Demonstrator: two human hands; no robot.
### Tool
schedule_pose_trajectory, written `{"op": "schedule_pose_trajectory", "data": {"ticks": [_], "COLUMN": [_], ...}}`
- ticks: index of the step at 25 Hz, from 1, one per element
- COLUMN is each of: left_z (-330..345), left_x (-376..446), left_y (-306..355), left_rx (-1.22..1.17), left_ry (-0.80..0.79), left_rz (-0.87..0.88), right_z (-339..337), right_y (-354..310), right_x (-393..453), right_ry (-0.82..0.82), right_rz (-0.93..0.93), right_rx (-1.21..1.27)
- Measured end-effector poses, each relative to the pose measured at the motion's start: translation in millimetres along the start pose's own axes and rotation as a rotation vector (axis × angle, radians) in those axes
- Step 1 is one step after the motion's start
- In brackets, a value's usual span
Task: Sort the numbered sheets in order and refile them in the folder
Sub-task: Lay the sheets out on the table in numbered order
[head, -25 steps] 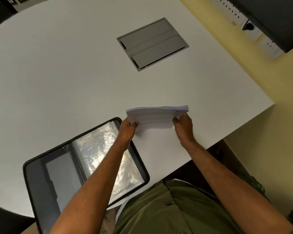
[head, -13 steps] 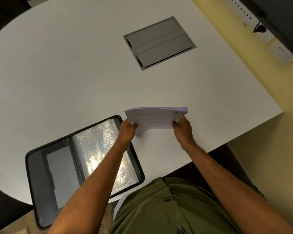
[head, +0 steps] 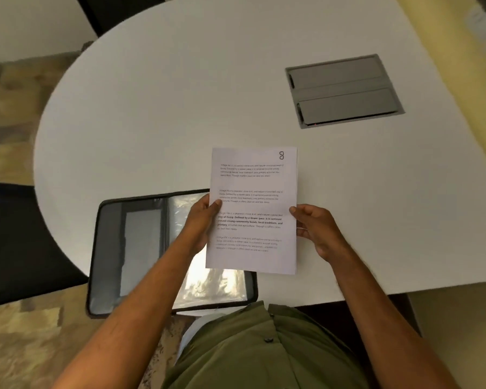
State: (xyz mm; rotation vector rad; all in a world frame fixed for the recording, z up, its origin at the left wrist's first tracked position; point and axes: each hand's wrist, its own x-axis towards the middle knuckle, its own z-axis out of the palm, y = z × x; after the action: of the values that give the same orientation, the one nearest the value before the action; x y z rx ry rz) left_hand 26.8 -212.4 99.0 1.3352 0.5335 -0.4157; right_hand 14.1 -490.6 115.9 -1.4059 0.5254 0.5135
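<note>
I hold a stack of white printed sheets (head: 253, 209) up facing me, above the table's near edge. The top sheet carries a handwritten 8 at its upper right corner. My left hand (head: 204, 220) grips the stack's left edge, thumb on the front. On the right edge my right hand (head: 316, 228) holds it with the thumb on the page. An open black folder (head: 129, 248) with shiny clear sleeves lies flat on the table to the left, partly under my left arm and the sheets.
The white rounded table (head: 180, 108) has a grey cable hatch (head: 344, 89) set in its top at the far right. A black chair (head: 17, 242) stands at the left, another dark chair (head: 118, 9) beyond the far edge.
The stack was held nearly flat and edge-on; it is now tilted up so the printed top page faces me. The view has swung and the table appears rotated.
</note>
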Motion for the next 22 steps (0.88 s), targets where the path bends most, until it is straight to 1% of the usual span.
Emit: {"op": "schedule_pose_trajectory", "data": {"ticks": [6, 10, 14, 17, 19, 22], "left_z": [-86.9, -129.8, -171.1, -196.5, -212.4, -241.1], "left_x": [-17.9, -28.3, -29.4, -29.5, -31.0, -33.1], "left_y": [-1.8, 6.1, 9.4, 12.0, 14.0, 17.8], "left_rx": [-0.152, -0.262, -0.354, -0.408, -0.422, -0.437], "left_ry": [0.035, 0.092, 0.085, 0.101, 0.094, 0.071], "left_rz": [-0.013, -0.035, -0.045, -0.04, -0.035, -0.034], "right_z": [81.1, 132.7, 177.8, 204.9, 221.1, 243.6], "right_y": [-10.9, -10.2, -7.2, -1.9, 0.8, -2.5], "right_x": [-0.2, -4.8, -9.1, -0.9, 7.0, 9.0], "right_ry": [0.029, 0.089, 0.161, 0.136, 0.064, -0.049], "right_rz": [-0.119, -0.216, -0.335, -0.396, -0.364, -0.203], "right_rx": [-0.122, -0.182, -0.175, -0.247, -0.309, -0.209]}}
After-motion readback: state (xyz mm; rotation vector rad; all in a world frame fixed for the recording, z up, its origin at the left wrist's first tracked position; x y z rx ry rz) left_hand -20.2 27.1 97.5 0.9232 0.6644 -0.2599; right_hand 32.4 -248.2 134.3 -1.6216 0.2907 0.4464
